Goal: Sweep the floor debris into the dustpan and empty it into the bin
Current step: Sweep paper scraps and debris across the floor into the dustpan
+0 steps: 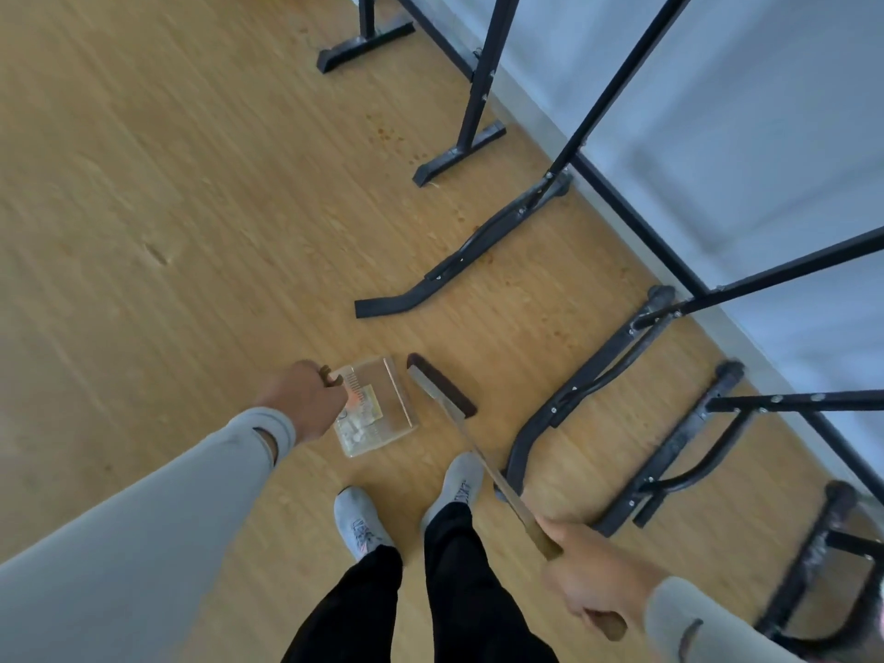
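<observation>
Head view: dustpan [378, 406] is gripped by left hand [306, 399] and held to the floor; broom [442, 387], clasped by right hand [586, 574], is set just beyond, presumably to sweep debris in.

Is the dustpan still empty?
No, the dustpan, held by the left hand, already has scraps of litter lying inside it.

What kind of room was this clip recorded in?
Probably a home gym or exercise room: black metal exercise-rack frames line the pale wall on a wood-look floor. No signs confirm it.
</observation>
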